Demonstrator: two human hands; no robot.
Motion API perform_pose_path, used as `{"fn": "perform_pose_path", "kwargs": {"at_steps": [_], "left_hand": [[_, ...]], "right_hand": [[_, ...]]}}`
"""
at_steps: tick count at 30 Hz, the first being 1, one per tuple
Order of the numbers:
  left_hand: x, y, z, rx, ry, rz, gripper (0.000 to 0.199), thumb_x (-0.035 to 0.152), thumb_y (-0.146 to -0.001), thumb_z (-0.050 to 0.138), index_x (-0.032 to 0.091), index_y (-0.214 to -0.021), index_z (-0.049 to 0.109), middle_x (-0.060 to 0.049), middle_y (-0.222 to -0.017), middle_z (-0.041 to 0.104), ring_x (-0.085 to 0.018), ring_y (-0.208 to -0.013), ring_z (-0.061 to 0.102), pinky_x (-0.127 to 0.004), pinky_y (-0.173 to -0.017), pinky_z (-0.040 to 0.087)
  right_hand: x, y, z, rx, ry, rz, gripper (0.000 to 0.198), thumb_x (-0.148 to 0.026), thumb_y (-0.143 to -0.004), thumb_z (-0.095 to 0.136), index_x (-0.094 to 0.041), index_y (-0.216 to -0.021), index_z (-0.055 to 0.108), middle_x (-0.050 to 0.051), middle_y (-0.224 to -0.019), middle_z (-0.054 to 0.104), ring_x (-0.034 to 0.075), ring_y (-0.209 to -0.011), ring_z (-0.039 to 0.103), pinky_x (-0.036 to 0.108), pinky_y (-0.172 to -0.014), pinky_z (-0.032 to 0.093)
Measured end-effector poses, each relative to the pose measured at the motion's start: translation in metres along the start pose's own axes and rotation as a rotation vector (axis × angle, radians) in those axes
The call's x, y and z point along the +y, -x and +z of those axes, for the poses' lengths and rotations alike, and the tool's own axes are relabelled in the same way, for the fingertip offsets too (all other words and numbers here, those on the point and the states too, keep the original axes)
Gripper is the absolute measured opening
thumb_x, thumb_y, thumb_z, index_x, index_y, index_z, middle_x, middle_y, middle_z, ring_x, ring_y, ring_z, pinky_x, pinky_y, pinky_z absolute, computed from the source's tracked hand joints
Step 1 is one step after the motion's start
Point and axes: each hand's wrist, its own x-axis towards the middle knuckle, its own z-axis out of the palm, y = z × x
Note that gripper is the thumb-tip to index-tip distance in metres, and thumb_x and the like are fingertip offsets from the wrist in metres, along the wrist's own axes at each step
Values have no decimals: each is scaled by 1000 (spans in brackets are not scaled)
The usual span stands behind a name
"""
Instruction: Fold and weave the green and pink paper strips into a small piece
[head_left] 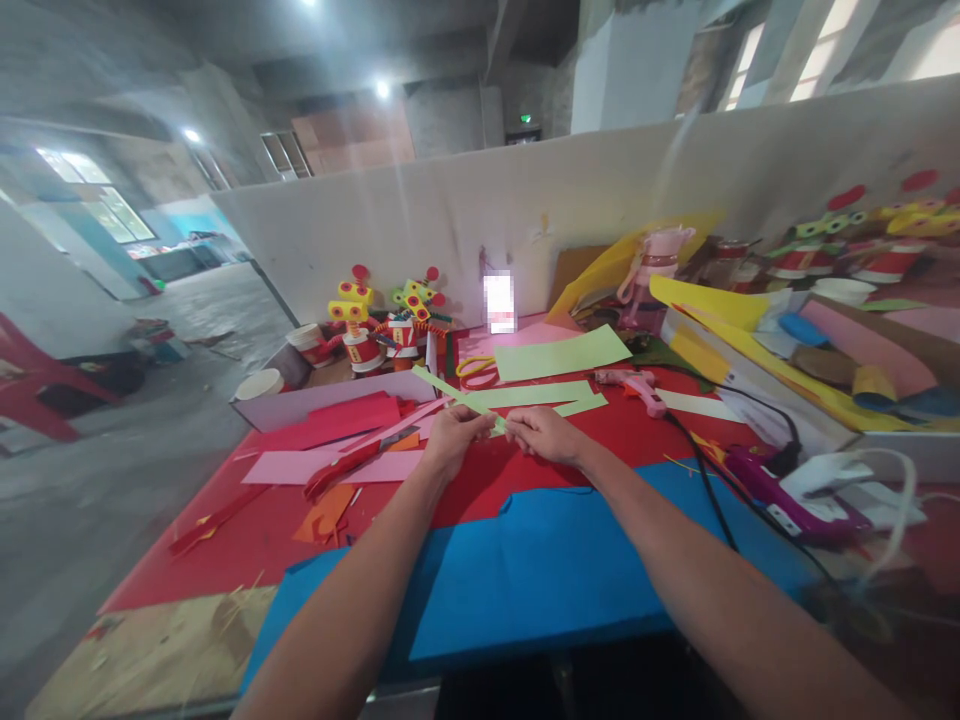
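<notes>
Between both hands, above the red table cover, is a narrow light green paper strip (444, 388). My left hand (459, 432) pinches it, with its long end rising to the upper left. Close beside it, my right hand (546, 435) has its fingers closed on the strip's near end. Just beyond the hands lie a wider green strip (525, 396) and a large light green sheet (564, 353). Scissors with yellow and red handles (478, 373) rest left of that sheet. A pink glue gun (636, 388) lies to the right of my right hand.
Blue sheeting (480, 580) covers the table's near edge. Pink strips (292, 467) and a red cutter-like tool (341, 470) lie left. Paper robot figures (362, 345) stand behind. A purple power strip (795, 500) with cables and a scrap-filled box (892, 443) are at right.
</notes>
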Motion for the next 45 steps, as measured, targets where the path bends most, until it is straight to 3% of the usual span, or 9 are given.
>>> {"fn": "perform_pose_path", "kwargs": {"at_steps": [11, 19, 27, 34, 41, 45], "left_hand": [[-3, 2, 2, -41, 2, -9, 34, 42, -55, 84, 13, -58, 66, -2, -52, 60, -10, -49, 48, -24, -51, 35], [-1, -1, -3, 12, 48, -36, 37, 43, -52, 85, 14, -53, 63, -1, -48, 57, -9, -46, 47, -23, -48, 33], [-3, 1, -2, -33, 34, -13, 35, 43, -57, 83, 14, -52, 64, -1, -48, 58, -9, -48, 47, -24, -52, 35], [-5, 0, -3, -23, 49, -15, 35, 42, -57, 83, 14, -50, 63, -1, -48, 56, -9, -48, 46, -24, -52, 33], [-11, 0, 6, -62, 45, 9, 34, 44, -55, 84, 13, -58, 70, -2, -51, 59, -11, -50, 46, -25, -52, 34], [-10, 1, 7, -11, 35, 35, 34, 45, -56, 83, 14, -53, 68, -2, -50, 58, -10, -51, 45, -25, -53, 33]], "right_hand": [[4, -3, 2, 102, 226, -112, 24, -22, -91, 44, -19, -68, 51, -2, -56, 53, 11, -55, 48, 23, -56, 30], [-1, 0, 1, 98, 286, -106, 25, -21, -91, 44, -19, -67, 53, -1, -61, 56, 13, -60, 49, 23, -58, 29], [-1, -2, 5, 130, 449, -94, 27, -22, -94, 45, -19, -68, 53, 0, -64, 58, 14, -63, 50, 25, -59, 26], [0, -2, 5, 157, 489, -69, 25, -21, -94, 46, -20, -72, 56, 2, -68, 62, 15, -67, 53, 25, -60, 26], [-1, -3, 8, 169, 307, -90, 25, -21, -95, 43, -20, -76, 59, 0, -67, 63, 13, -63, 55, 23, -60, 32], [0, -3, 4, 206, 360, -132, 24, -19, -93, 46, -19, -77, 63, 3, -75, 67, 16, -72, 59, 24, -65, 36]]}}
